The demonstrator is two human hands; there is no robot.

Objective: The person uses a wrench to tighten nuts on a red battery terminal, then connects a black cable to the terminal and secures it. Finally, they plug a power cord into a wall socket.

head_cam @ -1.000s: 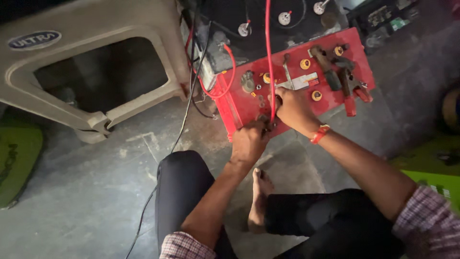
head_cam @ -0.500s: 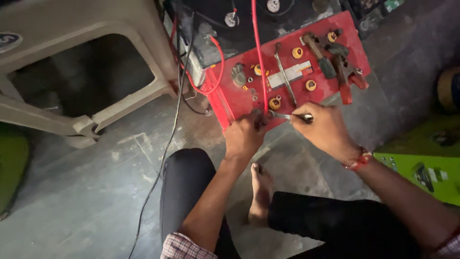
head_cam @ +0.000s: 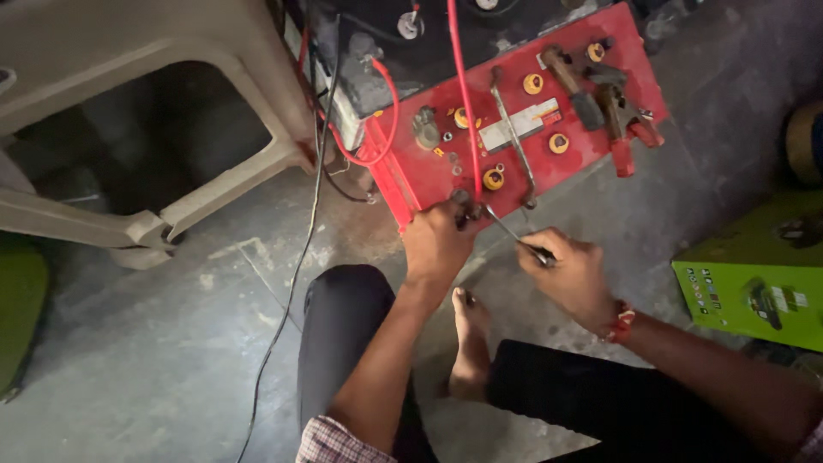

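Looking down through the head camera: a person sits on a grey concrete floor (head_cam: pixel 154 360), knees apart, one bare foot (head_cam: pixel 470 343) between them. A red battery (head_cam: pixel 514 129) lies at 12 o'clock of the hands, its top face up, carrying yellow vent caps (head_cam: pixel 493 179) and a pale label strip. Left hand (head_cam: pixel 437 244) rests at the battery's near edge, fingers curled shut around a dark terminal fitting (head_cam: pixel 467 208) at that corner; exactly what is pinched there cannot be told. Right hand (head_cam: pixel 570 274), at 4 o'clock of the left hand, is closed on the handle end of a thin metal tool (head_cam: pixel 513 233), whose shaft runs toward 10 o'clock and meets the terminal fitting. A red band sits on the right wrist. A red wire (head_cam: pixel 461 94) drops from 12 o'clock across the battery to the same corner. A long spanner (head_cam: pixel 513 137) lies on the battery top, and red-handled pliers (head_cam: pixel 617 120) lie at 2 o'clock of it. A beige plastic stool (head_cam: pixel 171 94) stands at 10 o'clock of the hands, well apart. A green box (head_cam: pixel 754 291) lies at 3 o'clock. A black cable (head_cam: pixel 291 274) trails over the floor toward 7 o'clock.
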